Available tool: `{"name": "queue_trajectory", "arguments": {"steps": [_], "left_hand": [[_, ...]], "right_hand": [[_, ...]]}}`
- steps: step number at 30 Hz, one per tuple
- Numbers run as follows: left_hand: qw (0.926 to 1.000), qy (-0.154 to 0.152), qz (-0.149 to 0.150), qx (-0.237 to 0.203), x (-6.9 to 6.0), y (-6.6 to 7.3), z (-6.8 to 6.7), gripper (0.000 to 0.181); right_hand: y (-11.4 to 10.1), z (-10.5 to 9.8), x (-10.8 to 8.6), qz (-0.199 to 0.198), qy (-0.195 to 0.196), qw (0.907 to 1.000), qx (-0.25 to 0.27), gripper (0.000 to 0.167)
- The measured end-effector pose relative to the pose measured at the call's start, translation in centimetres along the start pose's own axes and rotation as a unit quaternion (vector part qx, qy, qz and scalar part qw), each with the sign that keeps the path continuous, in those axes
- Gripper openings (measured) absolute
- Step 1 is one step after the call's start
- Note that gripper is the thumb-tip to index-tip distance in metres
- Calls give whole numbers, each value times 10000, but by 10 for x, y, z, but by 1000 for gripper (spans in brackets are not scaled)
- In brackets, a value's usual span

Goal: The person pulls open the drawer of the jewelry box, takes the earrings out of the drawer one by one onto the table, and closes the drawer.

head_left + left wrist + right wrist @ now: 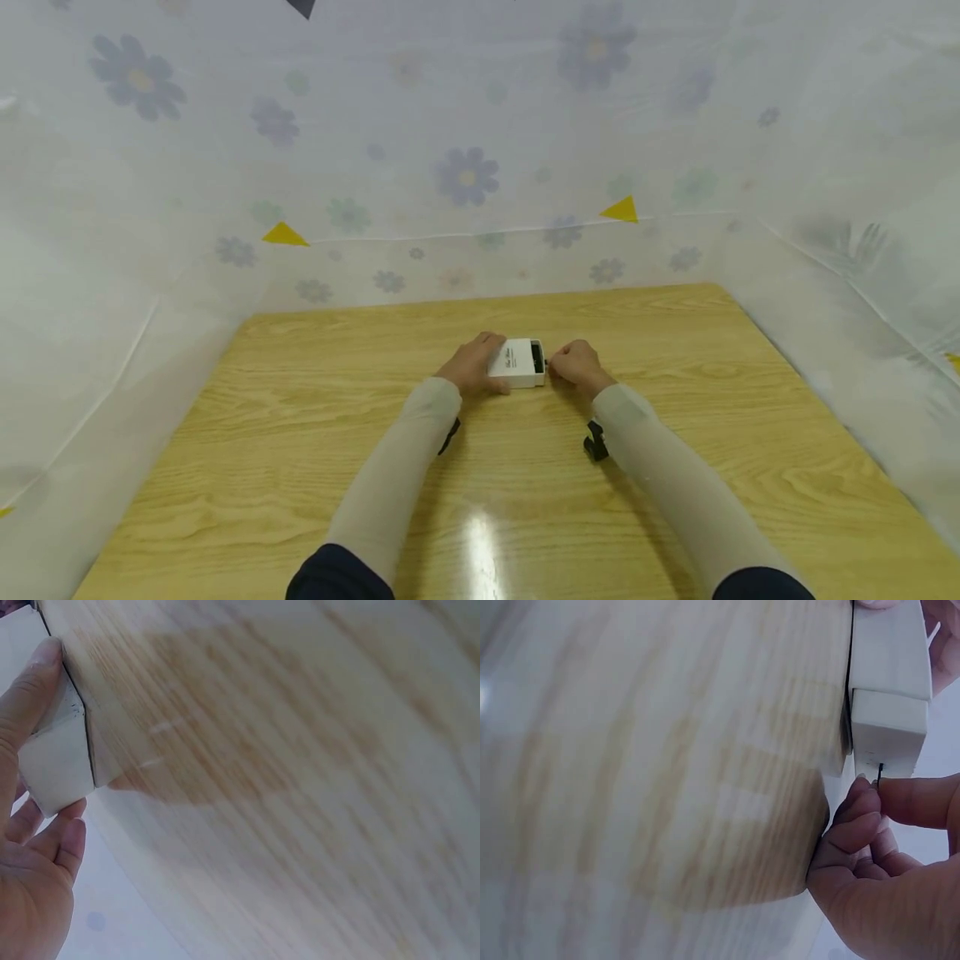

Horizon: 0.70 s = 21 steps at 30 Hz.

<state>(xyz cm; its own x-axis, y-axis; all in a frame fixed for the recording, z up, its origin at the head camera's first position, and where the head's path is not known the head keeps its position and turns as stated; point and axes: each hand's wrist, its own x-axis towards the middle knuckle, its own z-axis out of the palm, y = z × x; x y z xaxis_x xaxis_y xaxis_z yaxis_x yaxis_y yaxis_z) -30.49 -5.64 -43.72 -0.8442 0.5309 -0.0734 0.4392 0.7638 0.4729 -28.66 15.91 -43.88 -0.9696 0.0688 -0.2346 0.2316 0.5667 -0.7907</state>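
Observation:
A small white drawer-style box with dark printing lies on the table, its inner tray slid partly out on the right, showing a dark inside. My left hand grips the box's sleeve from the left, thumb on the near side and fingers over the far side. In the left wrist view the thumb and fingers hold the white box at its edges. My right hand pinches a short black pull tab on the tray's end between thumb and curled index finger. What lies inside the tray cannot be made out.
The wood-grain table stretches around both arms. White flowered sheeting encloses it at the back and both sides, with yellow triangles on it. A black strap piece sits at the right wrist.

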Motion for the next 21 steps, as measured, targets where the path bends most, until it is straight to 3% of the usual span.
{"name": "queue_trajectory", "arguments": {"steps": [21], "left_hand": [[9998,104,123,-86,1,-3,-1,96]], "right_hand": [[-1,-1,-5,7,-158,9998,73,21]]}}
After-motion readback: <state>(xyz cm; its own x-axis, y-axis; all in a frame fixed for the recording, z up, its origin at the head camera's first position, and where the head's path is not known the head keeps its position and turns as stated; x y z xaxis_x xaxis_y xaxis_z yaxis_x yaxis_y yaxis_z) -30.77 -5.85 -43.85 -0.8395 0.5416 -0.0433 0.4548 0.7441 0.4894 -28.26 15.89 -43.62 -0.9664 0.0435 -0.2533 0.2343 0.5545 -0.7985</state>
